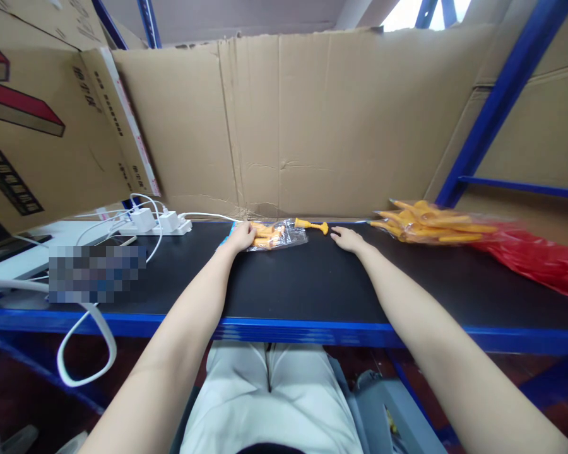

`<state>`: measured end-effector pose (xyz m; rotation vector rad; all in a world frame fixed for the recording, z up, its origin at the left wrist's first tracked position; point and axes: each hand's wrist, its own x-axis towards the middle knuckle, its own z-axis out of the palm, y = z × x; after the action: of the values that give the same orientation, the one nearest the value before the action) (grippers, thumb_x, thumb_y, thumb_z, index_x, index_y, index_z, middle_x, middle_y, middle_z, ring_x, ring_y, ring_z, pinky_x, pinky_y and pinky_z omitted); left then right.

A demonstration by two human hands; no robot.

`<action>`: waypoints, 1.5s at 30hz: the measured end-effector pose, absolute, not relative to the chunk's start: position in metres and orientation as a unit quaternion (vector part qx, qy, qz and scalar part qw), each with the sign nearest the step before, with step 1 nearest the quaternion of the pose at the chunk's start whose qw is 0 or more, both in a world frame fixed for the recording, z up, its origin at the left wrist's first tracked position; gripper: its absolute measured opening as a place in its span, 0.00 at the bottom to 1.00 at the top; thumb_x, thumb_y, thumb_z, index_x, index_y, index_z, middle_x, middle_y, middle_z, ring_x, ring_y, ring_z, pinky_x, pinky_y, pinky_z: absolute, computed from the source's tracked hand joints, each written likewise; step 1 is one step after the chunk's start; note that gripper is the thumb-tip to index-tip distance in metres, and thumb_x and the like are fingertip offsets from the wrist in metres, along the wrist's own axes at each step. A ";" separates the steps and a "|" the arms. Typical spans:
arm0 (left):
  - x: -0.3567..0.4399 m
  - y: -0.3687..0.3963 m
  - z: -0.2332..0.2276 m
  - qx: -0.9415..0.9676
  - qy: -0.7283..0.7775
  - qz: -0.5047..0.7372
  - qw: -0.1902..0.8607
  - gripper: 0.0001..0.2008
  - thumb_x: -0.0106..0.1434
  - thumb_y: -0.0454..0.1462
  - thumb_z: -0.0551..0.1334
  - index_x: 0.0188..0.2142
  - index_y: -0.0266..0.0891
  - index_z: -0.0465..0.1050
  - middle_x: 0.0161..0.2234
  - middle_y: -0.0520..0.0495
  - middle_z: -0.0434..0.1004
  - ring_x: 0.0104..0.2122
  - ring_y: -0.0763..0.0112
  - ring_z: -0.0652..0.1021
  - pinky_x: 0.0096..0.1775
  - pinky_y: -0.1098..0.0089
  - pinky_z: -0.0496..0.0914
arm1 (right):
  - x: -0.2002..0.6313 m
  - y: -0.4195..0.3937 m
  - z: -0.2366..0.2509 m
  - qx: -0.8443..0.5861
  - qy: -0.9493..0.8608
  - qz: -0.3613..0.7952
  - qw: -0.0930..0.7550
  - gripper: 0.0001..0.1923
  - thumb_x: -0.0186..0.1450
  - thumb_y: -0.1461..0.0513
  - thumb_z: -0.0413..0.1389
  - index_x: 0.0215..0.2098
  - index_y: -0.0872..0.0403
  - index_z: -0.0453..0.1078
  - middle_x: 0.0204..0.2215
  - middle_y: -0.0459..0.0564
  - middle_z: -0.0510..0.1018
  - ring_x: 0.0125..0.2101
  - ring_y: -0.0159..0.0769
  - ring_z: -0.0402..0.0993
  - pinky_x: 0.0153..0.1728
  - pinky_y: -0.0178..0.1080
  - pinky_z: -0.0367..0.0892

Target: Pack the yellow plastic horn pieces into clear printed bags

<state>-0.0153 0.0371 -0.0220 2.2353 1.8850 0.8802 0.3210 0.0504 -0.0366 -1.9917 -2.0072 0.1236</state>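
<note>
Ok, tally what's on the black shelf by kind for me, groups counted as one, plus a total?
Clear bag of orange pieces, under the left hand: 1
Loose orange piece, just beyond the right hand: 1
Pile of orange pieces: 1
Red plastic bag: 1
White power strip: 1
Total: 5

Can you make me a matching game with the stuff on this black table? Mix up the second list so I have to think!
Things:
1. Clear bag of orange pieces
2. Single orange piece
3. Pile of orange pieces
4. White power strip

Places:
A. On the red bag, far right
B. Under the left hand
C. Far left, with white cables
D. Loose, just beyond the right hand

Pairs: 1-B, 2-D, 3-A, 4-C
</note>
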 end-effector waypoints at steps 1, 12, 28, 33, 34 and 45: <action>-0.015 0.037 -0.022 0.731 0.617 0.288 0.048 0.08 0.60 0.36 0.53 0.25 0.40 0.60 0.33 0.43 0.71 0.37 0.64 0.72 0.40 0.69 0.63 | 0.319 0.050 -0.036 -0.696 -0.700 0.036 0.159 0.27 0.66 0.57 0.44 0.62 0.53 0.54 0.62 0.54 0.55 0.59 0.49 0.54 0.56 0.55 0.51; -0.015 0.039 -0.023 0.733 0.620 0.277 0.039 0.08 0.61 0.37 0.52 0.25 0.40 0.59 0.31 0.44 0.71 0.34 0.66 0.71 0.35 0.69 0.62 | 0.295 0.044 -0.034 -0.648 -0.754 0.018 0.108 0.23 0.67 0.57 0.39 0.57 0.50 0.62 0.63 0.52 0.54 0.59 0.47 0.53 0.54 0.60 0.51; -0.015 0.037 -0.022 0.727 0.617 0.294 0.063 0.07 0.60 0.36 0.54 0.25 0.40 0.60 0.31 0.45 0.71 0.34 0.65 0.71 0.37 0.69 0.62 | 0.292 0.021 -0.006 -0.672 -0.727 -0.101 0.097 0.16 0.63 0.62 0.49 0.47 0.54 0.70 0.48 0.58 0.72 0.50 0.46 0.63 0.46 0.47 0.59; -0.014 0.036 -0.021 0.725 0.621 0.290 0.066 0.07 0.60 0.36 0.53 0.25 0.40 0.59 0.31 0.45 0.71 0.35 0.66 0.71 0.37 0.70 0.63 | 0.287 0.017 0.002 -0.684 -0.722 -0.093 0.031 0.12 0.61 0.62 0.52 0.39 0.56 0.74 0.40 0.58 0.76 0.46 0.46 0.68 0.43 0.44 0.61; -0.014 0.036 -0.021 0.725 0.622 0.288 0.066 0.07 0.60 0.36 0.53 0.25 0.40 0.59 0.31 0.45 0.71 0.35 0.66 0.71 0.37 0.70 0.63 | 0.287 0.016 0.004 -0.685 -0.722 -0.095 0.027 0.11 0.61 0.62 0.52 0.39 0.56 0.74 0.40 0.58 0.76 0.45 0.45 0.69 0.42 0.43 0.61; -0.014 0.036 -0.020 0.729 0.623 0.277 0.058 0.07 0.61 0.36 0.53 0.26 0.39 0.60 0.31 0.45 0.70 0.35 0.66 0.71 0.37 0.69 0.63 | 0.276 0.005 0.015 -0.632 -0.760 -0.093 0.122 0.11 0.61 0.60 0.54 0.40 0.51 0.74 0.38 0.52 0.78 0.42 0.42 0.71 0.42 0.40 0.61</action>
<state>-0.0136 0.0356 -0.0203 2.2089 1.8880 0.8401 0.2758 0.0049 0.0146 -1.8434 -2.2183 -0.2704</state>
